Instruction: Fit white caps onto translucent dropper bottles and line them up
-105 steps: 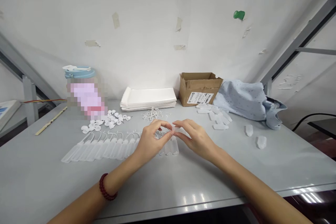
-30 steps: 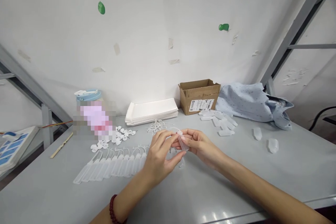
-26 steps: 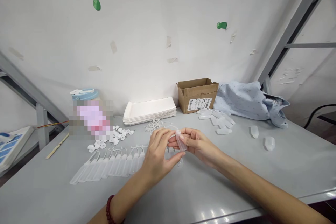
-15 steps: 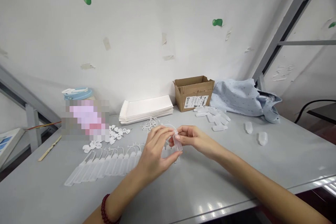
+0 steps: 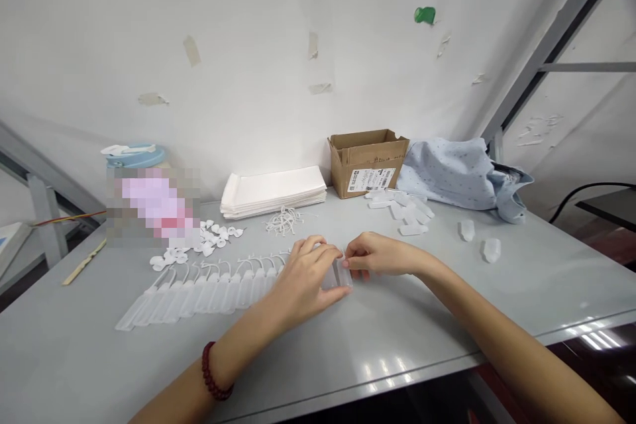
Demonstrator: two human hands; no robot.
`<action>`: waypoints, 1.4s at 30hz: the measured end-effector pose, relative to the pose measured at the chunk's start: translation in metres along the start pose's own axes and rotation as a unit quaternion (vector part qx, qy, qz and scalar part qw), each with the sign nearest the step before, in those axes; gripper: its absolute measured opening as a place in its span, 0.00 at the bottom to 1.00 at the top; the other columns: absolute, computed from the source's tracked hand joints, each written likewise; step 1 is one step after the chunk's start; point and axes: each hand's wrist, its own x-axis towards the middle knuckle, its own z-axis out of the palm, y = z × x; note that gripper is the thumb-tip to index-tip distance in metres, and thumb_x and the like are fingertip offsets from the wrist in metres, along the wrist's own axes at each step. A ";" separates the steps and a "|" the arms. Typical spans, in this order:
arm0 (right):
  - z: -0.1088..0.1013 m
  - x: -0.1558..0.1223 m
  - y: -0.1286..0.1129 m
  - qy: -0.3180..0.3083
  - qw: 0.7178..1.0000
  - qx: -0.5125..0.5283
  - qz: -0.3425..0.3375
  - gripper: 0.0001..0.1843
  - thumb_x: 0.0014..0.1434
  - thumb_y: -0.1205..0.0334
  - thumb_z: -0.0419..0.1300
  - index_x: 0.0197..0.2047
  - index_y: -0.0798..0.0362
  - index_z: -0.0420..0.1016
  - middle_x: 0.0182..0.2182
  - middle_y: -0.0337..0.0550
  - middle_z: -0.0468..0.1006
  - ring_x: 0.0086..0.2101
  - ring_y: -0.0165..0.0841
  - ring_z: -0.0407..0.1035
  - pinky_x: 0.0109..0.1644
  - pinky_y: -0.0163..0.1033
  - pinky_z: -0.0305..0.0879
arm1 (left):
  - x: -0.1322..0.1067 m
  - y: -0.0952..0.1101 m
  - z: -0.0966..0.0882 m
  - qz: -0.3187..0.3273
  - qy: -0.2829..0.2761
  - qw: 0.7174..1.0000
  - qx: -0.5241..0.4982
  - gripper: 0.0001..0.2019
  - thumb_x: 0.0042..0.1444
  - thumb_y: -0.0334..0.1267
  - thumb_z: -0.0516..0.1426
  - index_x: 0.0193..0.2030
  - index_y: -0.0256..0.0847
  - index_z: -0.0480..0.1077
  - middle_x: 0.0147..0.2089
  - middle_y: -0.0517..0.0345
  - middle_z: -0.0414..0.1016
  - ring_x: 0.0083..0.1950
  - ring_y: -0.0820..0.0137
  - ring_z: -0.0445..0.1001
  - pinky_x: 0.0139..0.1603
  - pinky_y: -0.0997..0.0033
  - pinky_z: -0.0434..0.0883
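Hands sit lower than a moment ago, left hand [image 5: 308, 278] clamped round the clear bottle [image 5: 341, 274] and right hand [image 5: 380, 256] pinching its end, the bottle now down on the desk [image 5: 397, 338] beside the row of bottles [image 5: 199, 291]

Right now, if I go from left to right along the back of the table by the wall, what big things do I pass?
Jug with a blue lid → stack of white sheets → cardboard box → blue cloth
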 end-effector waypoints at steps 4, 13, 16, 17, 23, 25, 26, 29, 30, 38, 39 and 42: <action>0.002 0.002 0.001 -0.003 1.000 0.008 0.012 0.12 0.55 0.59 0.55 0.23 0.55 0.70 0.22 0.41 0.75 0.21 0.30 0.67 0.27 0.35 0.61 | -0.002 -0.001 0.001 -0.014 -0.015 1.000 0.009 0.17 0.51 0.41 0.63 0.46 0.40 0.66 0.47 0.51 0.74 0.55 0.55 0.63 0.53 0.53 0.62; 0.002 0.003 0.000 -0.022 0.999 0.021 0.027 0.10 0.55 0.59 0.55 0.27 0.57 0.69 0.23 0.39 0.73 0.20 0.27 0.67 0.26 0.33 0.60 | -0.003 0.001 -0.001 -0.034 -0.040 0.998 0.025 0.17 0.54 0.43 0.59 0.47 0.38 0.65 0.47 0.49 0.71 0.55 0.56 0.61 0.54 0.55 0.61; 0.002 0.004 0.000 -0.031 0.998 0.032 0.035 0.09 0.55 0.60 0.54 0.28 0.57 0.69 0.23 0.39 0.74 0.19 0.26 0.67 0.25 0.32 0.58 | -0.004 0.001 -0.001 -0.028 -0.043 0.998 0.029 0.17 0.54 0.43 0.59 0.47 0.38 0.64 0.47 0.50 0.71 0.55 0.56 0.61 0.54 0.55 0.61; 0.002 0.004 0.000 -0.032 0.998 0.034 0.036 0.09 0.55 0.60 0.55 0.28 0.57 0.69 0.23 0.39 0.74 0.19 0.25 0.66 0.24 0.31 0.57 | -0.004 0.001 -0.001 -0.027 -0.044 0.998 0.030 0.17 0.54 0.43 0.59 0.48 0.38 0.64 0.47 0.50 0.71 0.55 0.55 0.61 0.54 0.55 0.61; 0.001 0.004 0.001 -0.039 0.997 0.048 0.040 0.10 0.56 0.59 0.55 0.28 0.57 0.69 0.23 0.39 0.74 0.18 0.25 0.67 0.24 0.31 0.56 | -0.005 0.001 -0.002 -0.025 -0.040 0.998 0.037 0.19 0.54 0.43 0.59 0.50 0.37 0.64 0.48 0.49 0.70 0.56 0.55 0.60 0.54 0.54 0.61; 0.000 0.004 0.001 -0.042 0.997 0.050 0.041 0.10 0.56 0.58 0.55 0.28 0.57 0.69 0.24 0.39 0.74 0.18 0.25 0.67 0.25 0.31 0.56 | -0.005 0.001 -0.003 -0.025 -0.034 0.999 0.034 0.19 0.54 0.44 0.59 0.50 0.38 0.64 0.49 0.50 0.71 0.57 0.55 0.60 0.55 0.54 0.61; 0.000 0.003 0.001 -0.043 0.997 0.049 0.042 0.11 0.56 0.58 0.55 0.28 0.57 0.69 0.23 0.39 0.74 0.18 0.25 0.67 0.25 0.31 0.56 | -0.005 0.001 -0.004 -0.026 -0.030 0.999 0.032 0.19 0.54 0.44 0.59 0.50 0.38 0.64 0.49 0.50 0.71 0.57 0.55 0.60 0.55 0.54 0.61; -0.002 0.002 0.000 -0.043 0.997 0.041 0.047 0.12 0.56 0.57 0.56 0.29 0.57 0.70 0.23 0.39 0.74 0.18 0.25 0.67 0.24 0.31 0.56 | -0.006 0.000 -0.007 -0.031 -0.019 0.999 0.026 0.19 0.54 0.44 0.59 0.50 0.38 0.64 0.49 0.50 0.71 0.57 0.54 0.60 0.55 0.53 0.61; -0.003 0.002 0.000 -0.043 0.997 0.039 0.051 0.12 0.56 0.56 0.56 0.30 0.57 0.71 0.24 0.39 0.74 0.18 0.25 0.67 0.24 0.31 0.55 | -0.006 0.000 -0.008 -0.034 -0.016 0.999 0.024 0.19 0.54 0.45 0.59 0.50 0.38 0.64 0.50 0.50 0.71 0.57 0.54 0.60 0.55 0.53 0.62; -0.012 -0.002 -0.001 -0.057 0.997 0.027 0.038 0.16 0.57 0.52 0.56 0.31 0.58 0.71 0.26 0.42 0.76 0.20 0.26 0.69 0.25 0.32 0.55 | -0.004 -0.009 -0.015 -0.081 0.030 0.996 0.018 0.12 0.60 0.42 0.52 0.47 0.39 0.66 0.48 0.49 0.73 0.58 0.55 0.60 0.54 0.52 0.63; -0.015 -0.004 -0.001 -0.056 0.997 0.018 0.041 0.16 0.57 0.51 0.56 0.31 0.57 0.71 0.27 0.42 0.76 0.21 0.27 0.69 0.24 0.32 0.55 | -0.004 -0.012 -0.017 -0.092 0.038 0.995 0.024 0.11 0.61 0.41 0.50 0.46 0.38 0.66 0.47 0.49 0.73 0.58 0.56 0.60 0.54 0.52 0.63; -0.028 -0.012 0.001 -0.032 0.997 -0.044 0.063 0.15 0.57 0.51 0.55 0.31 0.56 0.71 0.28 0.44 0.77 0.26 0.31 0.72 0.27 0.33 0.58 | -0.004 -0.027 -0.025 -0.127 0.065 0.988 0.053 0.11 0.61 0.36 0.47 0.45 0.37 0.67 0.47 0.48 0.74 0.57 0.56 0.61 0.53 0.52 0.64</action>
